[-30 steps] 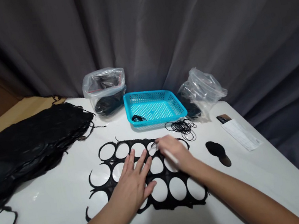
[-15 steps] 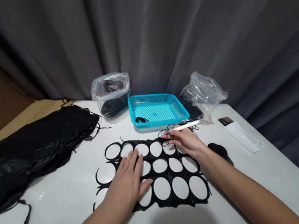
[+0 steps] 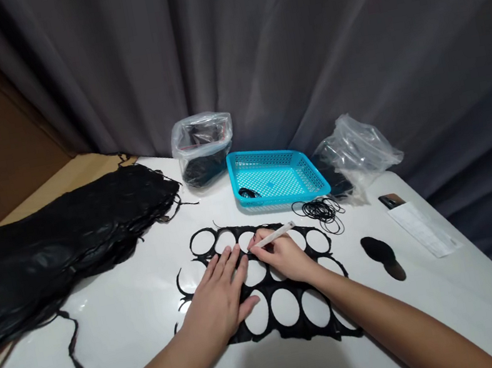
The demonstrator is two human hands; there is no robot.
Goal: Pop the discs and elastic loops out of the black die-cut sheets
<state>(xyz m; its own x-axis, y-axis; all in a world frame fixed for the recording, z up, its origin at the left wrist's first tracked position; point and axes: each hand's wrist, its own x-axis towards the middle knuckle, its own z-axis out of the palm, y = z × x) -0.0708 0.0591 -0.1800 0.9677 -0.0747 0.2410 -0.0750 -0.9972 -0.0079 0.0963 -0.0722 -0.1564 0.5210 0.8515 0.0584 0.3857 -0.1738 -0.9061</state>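
Note:
A thin black sheet point(image 3: 295, 332) full of round cut-out holes lies flat on the white table. My left hand point(image 3: 219, 287) rests palm down on its left part, fingers spread. My right hand point(image 3: 285, 256) pinches a slim white pen-like tool point(image 3: 276, 234), its tip at the edge of a hole in the top row, just beyond my left fingertips. The tool's exact kind is unclear. Beyond the sheet's upper right corner sits a loose tangle of thin black rings point(image 3: 321, 212).
A blue basket point(image 3: 274, 180) holds a few black rings. Clear plastic bags point(image 3: 204, 150) flank it. A big stack of black sheets point(image 3: 66, 241) lies left, with a torn strip point(image 3: 72, 348) below. Black discs point(image 3: 379, 249), a phone point(image 3: 392, 201) and a white packet point(image 3: 425, 228) lie right.
My right hand has moved left and nearer with the white tool, from beside the tangle of rings to a top-row hole. The view has shifted slightly left; my left hand stays on the sheet.

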